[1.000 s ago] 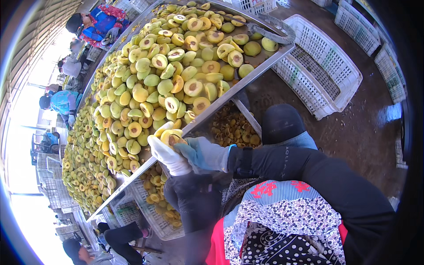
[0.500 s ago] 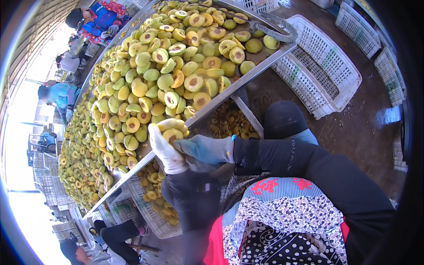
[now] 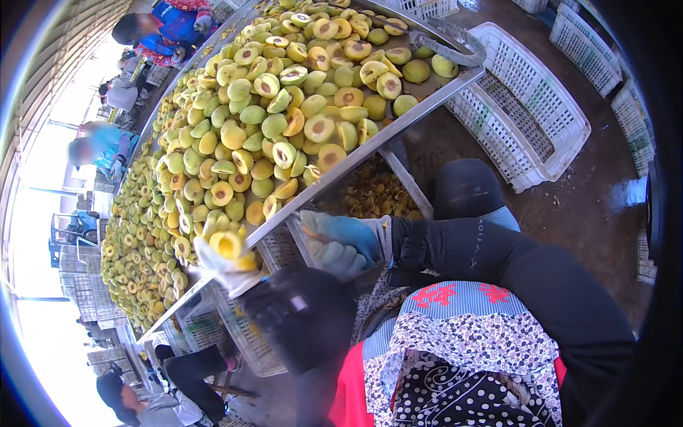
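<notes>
- Left hand (image 3: 220, 263), white glove, fingers pinching a yellow fruit half (image 3: 229, 244) at the tabletop (image 3: 370, 146) edge, 9 o'clock of right hand, cut face up.
- Right hand (image 3: 341, 242), blue glove: fingers curled, hold unclear.
- Pits in crate (image 3: 370, 199) beneath catch the waste, I judge.

The left hand (image 3: 224, 260), in a pale glove, reaches forward and left, blurred, fingers curled shut in a grip. The right hand (image 3: 341, 242), in a blue-backed glove, sits just right of it, fingers bent loosely, nothing seen in them. Both forearms wear dark sleeves and come from below.
</notes>
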{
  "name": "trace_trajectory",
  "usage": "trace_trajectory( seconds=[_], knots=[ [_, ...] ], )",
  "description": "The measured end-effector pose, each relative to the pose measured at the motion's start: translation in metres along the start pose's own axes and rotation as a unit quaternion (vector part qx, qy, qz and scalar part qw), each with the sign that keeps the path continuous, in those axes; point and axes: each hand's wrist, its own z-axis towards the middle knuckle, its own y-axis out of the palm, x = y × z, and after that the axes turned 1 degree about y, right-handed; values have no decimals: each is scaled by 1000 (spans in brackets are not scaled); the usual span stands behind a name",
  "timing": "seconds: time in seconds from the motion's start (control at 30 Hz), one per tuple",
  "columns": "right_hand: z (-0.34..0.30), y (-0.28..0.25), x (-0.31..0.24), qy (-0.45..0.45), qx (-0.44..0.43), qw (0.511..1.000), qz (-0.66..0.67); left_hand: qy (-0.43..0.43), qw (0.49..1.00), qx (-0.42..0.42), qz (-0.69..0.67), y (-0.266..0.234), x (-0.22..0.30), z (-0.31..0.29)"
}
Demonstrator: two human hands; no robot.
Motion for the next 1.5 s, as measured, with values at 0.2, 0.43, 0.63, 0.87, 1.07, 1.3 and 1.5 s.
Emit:
trace_trajectory(
  seconds=[0.2, 0.43, 0.63, 0.87, 1.07, 1.3, 1.5],
  knots=[
    [4, 28, -4, -68, 202, 971, -107, 167, 775, 159, 588, -41, 48, 7],
    [7, 44, -9, -39, 349, 904, -246, 42, 665, 36, 745, -40, -1, 83],
    [13, 50, -7, -120, 384, 858, -319, 106, 601, -3, 792, -49, -14, 104],
    [28, 6, -6, -164, 356, 844, -367, 59, 636, -12, 769, -31, -12, 96],
    [41, -9, -7, -292, 327, 803, -405, -1, 886, -50, 461, -55, -5, 90],
    [30, 14, -25, -304, 412, 730, -452, -165, 924, -321, 123, 54, -6, -13],
    [26, 21, -14, -358, 353, 627, -595, -32, 924, -326, 197, 71, -43, -30]
  ],
)
